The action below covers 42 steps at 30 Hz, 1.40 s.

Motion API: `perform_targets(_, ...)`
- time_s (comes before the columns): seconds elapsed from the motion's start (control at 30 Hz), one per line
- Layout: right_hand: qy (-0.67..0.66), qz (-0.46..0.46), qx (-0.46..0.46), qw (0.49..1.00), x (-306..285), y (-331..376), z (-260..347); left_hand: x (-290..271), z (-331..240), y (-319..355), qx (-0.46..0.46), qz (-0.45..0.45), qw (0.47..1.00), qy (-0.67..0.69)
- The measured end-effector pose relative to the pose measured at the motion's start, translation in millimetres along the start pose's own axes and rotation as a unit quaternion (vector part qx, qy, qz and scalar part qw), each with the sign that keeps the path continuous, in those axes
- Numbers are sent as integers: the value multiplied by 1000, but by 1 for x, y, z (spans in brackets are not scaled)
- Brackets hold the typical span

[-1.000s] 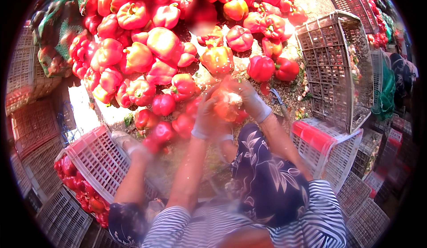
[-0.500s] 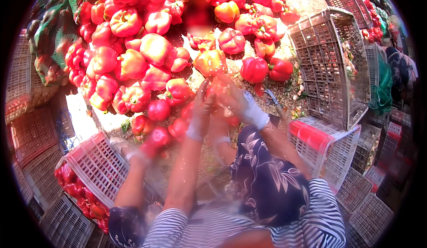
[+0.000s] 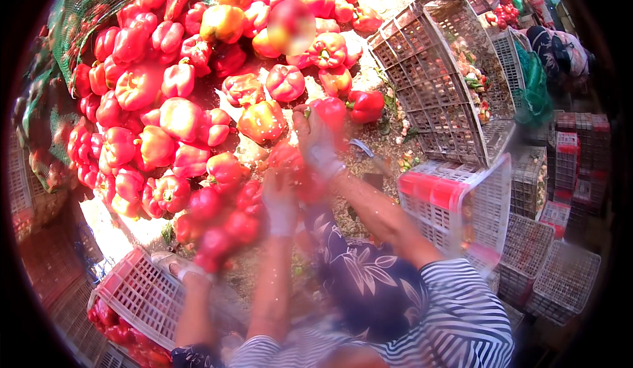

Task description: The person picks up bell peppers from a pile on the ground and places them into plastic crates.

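My left hand [image 3: 279, 193], in a pale cuffed glove, is blurred and closed against a smeared red bell pepper [image 3: 287, 158] just beyond its fingers. Farther forward and to the right, my right hand [image 3: 318, 142] grips another red bell pepper [image 3: 330, 113], also blurred; part of its fingers is hidden behind it. Right beside that one lies a sharp-edged red pepper [image 3: 366, 106]. An orange-red pepper [image 3: 262, 121] rests on the ground ahead of both hands. A knife with a curved blade [image 3: 361, 147] lies right of my right wrist.
A big heap of red bell peppers [image 3: 179, 119] spreads ahead and left, with green netting [image 3: 66, 35] behind it. At right, a tilted brown crate [image 3: 422, 71] holds scraps above a white crate with a red band [image 3: 432, 191]. Another crate [image 3: 142, 282] stands lower left; a person [image 3: 560, 51] is far right.
Both hands were together around one red pepper; now they are apart, the right reaching farther forward onto a pepper from the ground. The view has swung to the right.
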State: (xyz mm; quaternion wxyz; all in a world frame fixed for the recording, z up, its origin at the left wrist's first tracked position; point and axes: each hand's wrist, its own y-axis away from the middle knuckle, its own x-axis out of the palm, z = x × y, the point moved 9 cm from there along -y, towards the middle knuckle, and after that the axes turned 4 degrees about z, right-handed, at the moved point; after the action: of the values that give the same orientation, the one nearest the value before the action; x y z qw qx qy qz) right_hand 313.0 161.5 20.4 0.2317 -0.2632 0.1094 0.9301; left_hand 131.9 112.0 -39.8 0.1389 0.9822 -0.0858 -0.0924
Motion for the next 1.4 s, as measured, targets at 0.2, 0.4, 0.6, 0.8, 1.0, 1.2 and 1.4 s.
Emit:
perform_targets(0.2,87,-84,-152,981,-142,-16,95,-36,-14,-46,80,-53,994,-54)
perform_targets(0.4,525,-272,-103,800,-344,-54,56,1,-34,-53,158,89,926,-331)
perform_targets(0.6,517,212,-246,792,-91,-12,28,-2,-34,-42,166,31,932,-319)
perform_targets(0.8,511,293,-129,798,2,-50,-46,-29,-34,-23,120,51,954,-269)
perform_targets(1.0,-211,342,150,904,0,-27,-64,-8,-3,-28,-14,85,992,91)
perform_targets(1.2,-375,264,141,877,8,34,-8,5,-37,-24,1,123,979,164)
perform_targets(1.4,-124,261,-50,956,-5,37,37,-11,-69,-15,-93,170,942,275)
